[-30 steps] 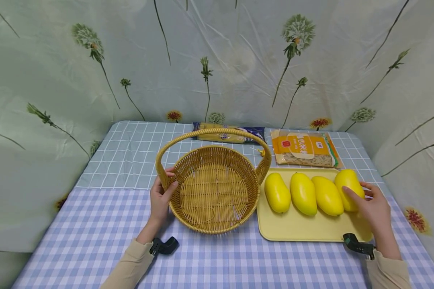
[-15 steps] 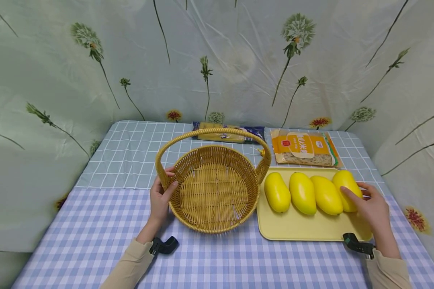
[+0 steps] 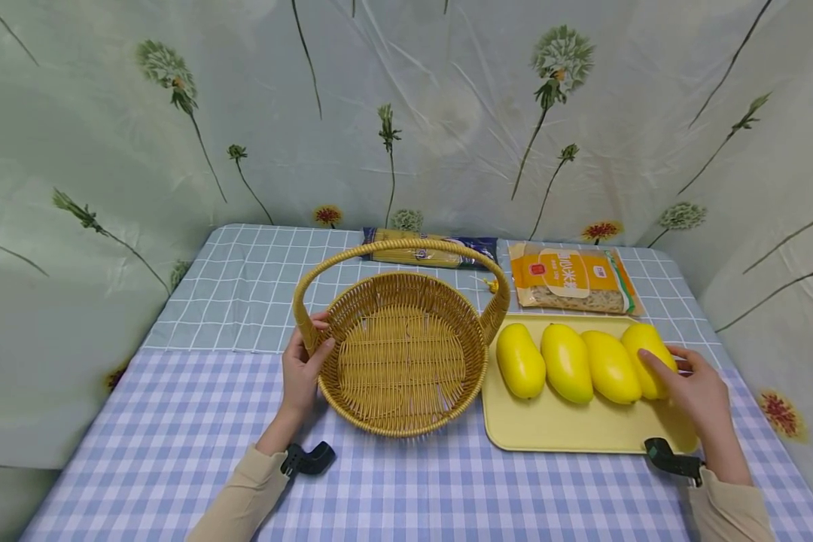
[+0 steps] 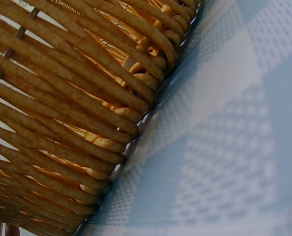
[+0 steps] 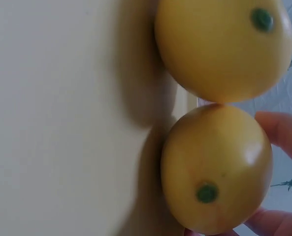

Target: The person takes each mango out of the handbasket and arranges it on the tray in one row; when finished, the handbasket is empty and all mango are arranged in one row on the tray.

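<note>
In the head view, a round wicker basket with a tall arched handle stands left of the tray. My left hand grips its left side at the foot of the handle, thumb over the rim. The left wrist view is mostly woven wall. Several yellow mangoes lie in a row on the pale yellow tray. My right hand holds the rightmost mango, thumb on its top and fingers along the right side. In the right wrist view this mango touches its neighbour.
Behind the basket lies a pack of spaghetti. An orange food bag lies behind the tray. A small yellow item sits near the handle. Checked cloths cover the table, with a floral curtain around it.
The right hand and its mango have shifted slightly left and closer to the neighbouring mango on the tray. The left hand and basket stay in place.
</note>
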A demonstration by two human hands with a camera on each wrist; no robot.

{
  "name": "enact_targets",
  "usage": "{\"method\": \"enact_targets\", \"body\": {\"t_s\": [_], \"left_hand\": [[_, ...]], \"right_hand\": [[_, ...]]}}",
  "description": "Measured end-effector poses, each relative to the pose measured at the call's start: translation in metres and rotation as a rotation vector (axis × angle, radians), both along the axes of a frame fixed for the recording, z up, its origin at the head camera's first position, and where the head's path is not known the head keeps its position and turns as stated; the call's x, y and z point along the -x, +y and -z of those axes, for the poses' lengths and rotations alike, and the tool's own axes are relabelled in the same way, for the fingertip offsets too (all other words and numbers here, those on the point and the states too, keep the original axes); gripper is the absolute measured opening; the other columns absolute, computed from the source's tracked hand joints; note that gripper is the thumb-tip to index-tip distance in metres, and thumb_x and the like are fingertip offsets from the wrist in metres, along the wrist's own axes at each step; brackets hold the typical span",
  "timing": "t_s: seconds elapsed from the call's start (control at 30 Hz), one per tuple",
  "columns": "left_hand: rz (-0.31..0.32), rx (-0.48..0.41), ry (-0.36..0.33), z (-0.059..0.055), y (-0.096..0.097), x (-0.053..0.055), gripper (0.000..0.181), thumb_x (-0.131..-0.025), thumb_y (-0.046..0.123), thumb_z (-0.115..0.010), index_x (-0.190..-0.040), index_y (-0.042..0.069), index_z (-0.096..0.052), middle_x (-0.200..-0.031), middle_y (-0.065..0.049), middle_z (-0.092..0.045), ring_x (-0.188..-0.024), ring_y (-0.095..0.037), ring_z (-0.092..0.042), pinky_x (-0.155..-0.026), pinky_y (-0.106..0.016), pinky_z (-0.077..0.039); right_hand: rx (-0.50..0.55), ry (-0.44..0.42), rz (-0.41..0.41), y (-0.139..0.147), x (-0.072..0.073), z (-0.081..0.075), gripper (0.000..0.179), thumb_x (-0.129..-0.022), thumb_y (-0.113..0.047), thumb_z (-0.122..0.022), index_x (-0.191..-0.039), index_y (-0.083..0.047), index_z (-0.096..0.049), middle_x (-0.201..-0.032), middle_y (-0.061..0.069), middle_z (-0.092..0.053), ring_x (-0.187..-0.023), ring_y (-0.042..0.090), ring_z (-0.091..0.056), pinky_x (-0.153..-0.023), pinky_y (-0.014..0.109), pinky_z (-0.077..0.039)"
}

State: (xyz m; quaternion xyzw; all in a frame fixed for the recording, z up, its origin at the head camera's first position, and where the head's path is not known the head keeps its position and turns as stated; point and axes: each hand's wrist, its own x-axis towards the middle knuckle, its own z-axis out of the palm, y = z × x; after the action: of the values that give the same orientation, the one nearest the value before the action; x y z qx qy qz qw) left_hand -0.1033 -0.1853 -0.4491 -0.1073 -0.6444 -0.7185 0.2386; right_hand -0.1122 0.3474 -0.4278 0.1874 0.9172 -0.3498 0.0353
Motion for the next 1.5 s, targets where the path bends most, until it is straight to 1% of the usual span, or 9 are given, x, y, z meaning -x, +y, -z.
{"method": "enact_targets", "body": {"t_s": [0.07,0.2,0.37,0.5,0.6,0.93,1.2,1.33,1.5], "left_hand": [[0.000,0.002,0.000,-0.006,0.002,-0.003,0.021,-0.086,-0.021,-0.048,-0.106,-0.025,-0.040,-0.126,-0.034,-0.044,-0.120,-0.033,-0.043,-0.098,-0.030,-0.035],[-0.005,0.003,-0.002,-0.007,0.003,-0.003,0.021,-0.086,-0.021,-0.048,-0.106,-0.025,-0.040,-0.126,-0.036,-0.042,-0.120,-0.030,-0.044,-0.098,-0.029,-0.035],[-0.006,-0.002,-0.004,0.003,0.000,0.001,0.021,-0.086,-0.022,-0.047,-0.106,-0.025,-0.040,-0.127,-0.037,-0.041,-0.120,-0.028,-0.045,-0.099,-0.030,-0.035],[-0.004,-0.008,-0.003,0.013,-0.003,0.005,0.021,-0.087,-0.020,-0.049,-0.107,-0.022,-0.042,-0.128,-0.032,-0.045,-0.121,-0.027,-0.045,-0.099,-0.030,-0.035],[0.000,-0.004,0.003,0.015,-0.003,0.007,0.021,-0.088,-0.016,-0.051,-0.108,-0.020,-0.045,-0.129,-0.029,-0.047,-0.122,-0.026,-0.045,-0.099,-0.030,-0.035],[0.008,0.006,0.014,0.015,-0.003,0.007,0.022,-0.089,-0.013,-0.052,-0.108,-0.020,-0.044,-0.129,-0.032,-0.045,-0.122,-0.030,-0.044,-0.099,-0.027,-0.035],[-0.002,0.007,-0.004,0.016,-0.003,0.007,0.021,-0.089,-0.012,-0.053,-0.109,-0.017,-0.047,-0.129,-0.028,-0.047,-0.121,-0.027,-0.045,-0.097,-0.026,-0.036],[-0.006,-0.001,-0.009,0.016,-0.003,0.007,0.021,-0.089,-0.012,-0.053,-0.108,-0.016,-0.048,-0.128,-0.027,-0.048,-0.120,-0.025,-0.046,-0.096,-0.027,-0.036],[-0.001,-0.004,-0.001,0.017,-0.002,0.007,0.020,-0.089,-0.012,-0.053,-0.107,-0.017,-0.047,-0.128,-0.027,-0.048,-0.120,-0.025,-0.046,-0.097,-0.027,-0.036]], "right_hand": [[0.000,0.004,-0.005,0.000,0.000,0.000,0.084,-0.092,-0.055,-0.048,-0.139,0.011,-0.030,-0.128,0.038,-0.035,-0.110,0.049,-0.037,-0.075,0.048,-0.038],[-0.003,0.015,-0.014,0.000,0.001,0.001,0.082,-0.092,-0.054,-0.047,-0.138,0.012,-0.031,-0.128,0.039,-0.035,-0.110,0.050,-0.036,-0.076,0.048,-0.037],[-0.008,0.010,-0.023,0.002,0.002,0.000,0.081,-0.093,-0.054,-0.045,-0.138,0.013,-0.031,-0.128,0.039,-0.035,-0.109,0.050,-0.037,-0.071,0.042,-0.038],[0.001,0.009,-0.027,0.002,0.001,-0.002,0.079,-0.095,-0.052,-0.041,-0.138,0.013,-0.029,-0.129,0.040,-0.034,-0.111,0.051,-0.037,-0.080,0.052,-0.039],[0.016,0.004,-0.021,0.002,0.000,-0.003,0.079,-0.096,-0.051,-0.038,-0.140,0.013,-0.026,-0.130,0.040,-0.032,-0.113,0.053,-0.035,-0.088,0.060,-0.034],[0.034,-0.031,0.000,0.002,-0.001,-0.004,0.081,-0.097,-0.053,-0.035,-0.141,0.013,-0.022,-0.132,0.040,-0.028,-0.115,0.053,-0.032,-0.093,0.062,-0.031],[0.027,0.017,-0.047,0.005,-0.007,-0.005,0.078,-0.098,-0.050,-0.036,-0.139,0.014,-0.024,-0.130,0.042,-0.031,-0.113,0.055,-0.034,-0.090,0.064,-0.032],[0.016,0.024,-0.047,0.007,-0.010,-0.006,0.077,-0.098,-0.050,-0.035,-0.141,0.013,-0.024,-0.131,0.041,-0.031,-0.114,0.055,-0.034,-0.090,0.064,-0.033],[-0.038,0.125,-0.051,0.008,-0.016,-0.006,0.069,-0.099,-0.042,-0.039,-0.138,0.014,-0.030,-0.129,0.039,-0.036,-0.111,0.053,-0.037,-0.085,0.062,-0.034]]}}
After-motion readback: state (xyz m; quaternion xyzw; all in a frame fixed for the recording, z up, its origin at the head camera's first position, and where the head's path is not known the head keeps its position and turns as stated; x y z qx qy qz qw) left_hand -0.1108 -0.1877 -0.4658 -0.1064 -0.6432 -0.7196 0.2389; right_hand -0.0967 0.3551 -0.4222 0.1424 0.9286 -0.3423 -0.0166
